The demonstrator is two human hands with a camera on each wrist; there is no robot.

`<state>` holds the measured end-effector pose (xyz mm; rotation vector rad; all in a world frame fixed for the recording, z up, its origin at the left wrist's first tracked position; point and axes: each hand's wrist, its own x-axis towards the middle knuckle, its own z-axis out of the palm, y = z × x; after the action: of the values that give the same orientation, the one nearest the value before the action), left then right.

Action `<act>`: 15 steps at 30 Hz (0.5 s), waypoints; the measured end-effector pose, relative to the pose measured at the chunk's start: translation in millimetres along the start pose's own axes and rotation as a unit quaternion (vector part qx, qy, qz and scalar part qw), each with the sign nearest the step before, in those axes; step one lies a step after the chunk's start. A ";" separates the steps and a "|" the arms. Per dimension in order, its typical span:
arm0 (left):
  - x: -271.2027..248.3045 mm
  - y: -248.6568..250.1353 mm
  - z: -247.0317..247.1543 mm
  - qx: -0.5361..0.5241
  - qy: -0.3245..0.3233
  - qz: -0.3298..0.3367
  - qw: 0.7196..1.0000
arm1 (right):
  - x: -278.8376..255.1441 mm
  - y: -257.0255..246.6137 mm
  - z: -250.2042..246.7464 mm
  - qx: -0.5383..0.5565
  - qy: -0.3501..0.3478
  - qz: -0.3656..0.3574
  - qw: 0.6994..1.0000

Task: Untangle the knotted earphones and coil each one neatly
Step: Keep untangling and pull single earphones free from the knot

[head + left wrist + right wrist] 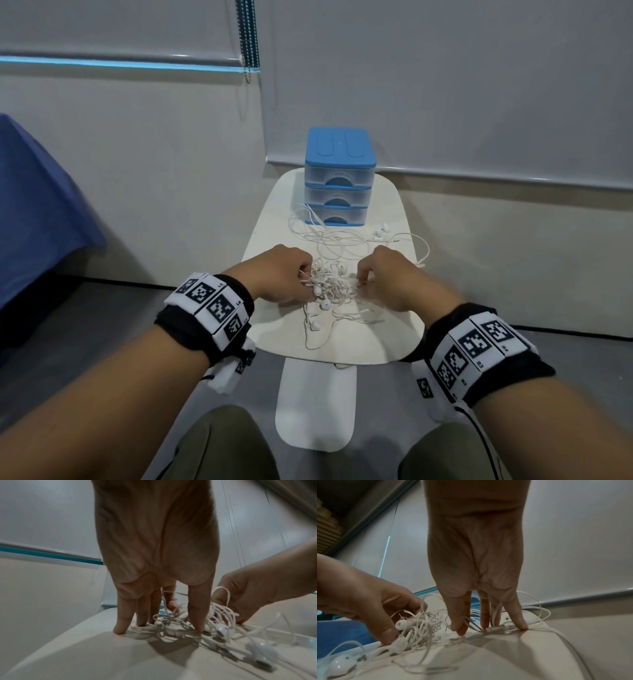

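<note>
Both my hands dig into the knotted earphones [330,281]: left hand [282,274] curled round thin white cords. Right hand [387,279] pinches one strand, smooth cream table [394,339] underneath.

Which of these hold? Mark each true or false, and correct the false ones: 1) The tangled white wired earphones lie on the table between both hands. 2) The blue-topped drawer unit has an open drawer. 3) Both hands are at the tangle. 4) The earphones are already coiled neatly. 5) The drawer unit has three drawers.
1) True: the tangled white wired earphones lie on the cream oval table, between the left hand and the right hand.
2) False: all drawers of the blue-topped clear plastic drawer unit are closed.
3) True: fingers of both hands are in the cords.
4) False: they are still a knotted heap with loose loops.
5) True: three drawers are stacked.
</note>
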<state>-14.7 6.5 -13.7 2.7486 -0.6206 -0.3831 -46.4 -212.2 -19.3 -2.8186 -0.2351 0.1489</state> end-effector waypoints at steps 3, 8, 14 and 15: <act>-1.5 2.9 1.0 -0.022 0.005 -0.008 1.000 | -0.1 5.4 0.1 0.003 0.018 -0.002 1.000; -2.4 9.1 1.1 -0.027 0.014 -0.013 0.999 | -11.1 5.7 -20.2 0.052 0.067 -0.008 0.996; 2.8 10.4 -0.1 -0.092 0.051 -0.024 0.994 | -30.9 -21.7 -61.3 0.049 0.197 0.010 0.979; 2.2 11.4 -2.0 -0.108 0.053 -0.020 0.993 | -33.2 -25.1 -67.2 0.060 0.213 0.003 0.975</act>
<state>-16.4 -3.9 -8.4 2.5582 -0.4686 -0.2911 -74.0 -214.3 54.7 -2.6496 -0.1126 -0.4226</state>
